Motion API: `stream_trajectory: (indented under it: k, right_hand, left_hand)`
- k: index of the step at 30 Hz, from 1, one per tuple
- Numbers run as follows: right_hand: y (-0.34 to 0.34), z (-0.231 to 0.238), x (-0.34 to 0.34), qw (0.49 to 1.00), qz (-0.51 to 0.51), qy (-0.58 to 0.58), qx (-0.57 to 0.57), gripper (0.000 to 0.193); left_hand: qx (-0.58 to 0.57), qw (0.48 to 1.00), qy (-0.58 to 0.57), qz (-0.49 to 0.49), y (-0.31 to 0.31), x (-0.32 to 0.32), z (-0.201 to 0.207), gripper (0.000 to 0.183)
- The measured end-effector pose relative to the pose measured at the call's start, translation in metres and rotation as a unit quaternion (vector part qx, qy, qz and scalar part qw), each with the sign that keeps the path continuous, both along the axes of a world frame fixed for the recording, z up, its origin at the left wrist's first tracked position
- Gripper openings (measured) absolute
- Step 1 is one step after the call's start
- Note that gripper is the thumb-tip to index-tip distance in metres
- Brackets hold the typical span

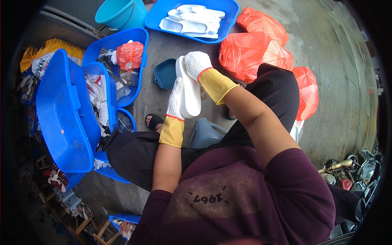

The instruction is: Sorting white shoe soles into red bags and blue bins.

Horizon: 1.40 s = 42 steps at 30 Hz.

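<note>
A long white shoe sole (190,98) is held out in front of me, its smooth face turned up. Along its left edge lies my left hand (175,98), in a white knit glove with a yellow cuff, gripping the side; the fingertips are partly hidden. My right hand (197,63), gloved the same way, is closed over the far end of the sole. A white edge beside that end may belong to a second sole. Just beyond my left hand sits a small dark teal tub (165,74) on the floor.
A blue basin (232,20) of white soles stands ahead. Red plastic bags (249,55) lie at the right. Blue tubs (61,118) with shoe parts crowd the left, near a turquoise bucket (134,16). A grey plastic stool (206,134) stands between my legs; metal parts (347,171) lie lower right.
</note>
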State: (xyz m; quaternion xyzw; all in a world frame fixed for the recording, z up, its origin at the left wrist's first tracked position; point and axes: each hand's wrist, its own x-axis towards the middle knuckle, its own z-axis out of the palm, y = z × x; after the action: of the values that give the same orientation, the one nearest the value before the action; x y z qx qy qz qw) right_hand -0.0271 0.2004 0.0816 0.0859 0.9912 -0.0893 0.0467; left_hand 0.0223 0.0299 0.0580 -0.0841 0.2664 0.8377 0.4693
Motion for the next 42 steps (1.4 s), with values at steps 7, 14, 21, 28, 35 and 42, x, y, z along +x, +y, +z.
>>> stream_trajectory:
  k: [7, 14, 21, 28, 35, 42]
  right_hand:
    - [-0.028, -0.02, 0.002, 0.929, -0.036, 0.258, -0.263, 0.015]
    - [-0.044, -0.013, 0.053, 0.872, 0.0, 0.221, -0.438, 0.007]
    - [-0.028, 0.025, 0.081, 0.882, 0.035, 0.232, -0.408, 0.018]
    - [0.053, 0.015, 0.011, 0.922, -0.034, 0.225, -0.313, 0.013]
    - [0.002, 0.035, 0.059, 0.951, -0.091, 0.082, -0.285, 0.036]
    - [-0.011, 0.048, 0.078, 0.859, -0.22, 0.043, -0.461, 0.038]
  left_hand:
    - [-0.072, 0.995, 0.019, 0.06, -0.003, -0.001, -0.011, 0.06]
    - [0.007, 0.991, 0.056, 0.118, 0.007, -0.024, -0.016, 0.066]
    - [0.156, 0.987, -0.041, 0.024, 0.027, -0.035, -0.01, 0.062]
    - [0.059, 0.998, 0.006, 0.014, 0.059, 0.001, 0.026, 0.062]
    - [-0.027, 0.997, 0.054, 0.051, 0.056, -0.047, -0.02, 0.069]
    - [-0.195, 0.957, 0.168, 0.136, 0.067, -0.071, 0.017, 0.071]
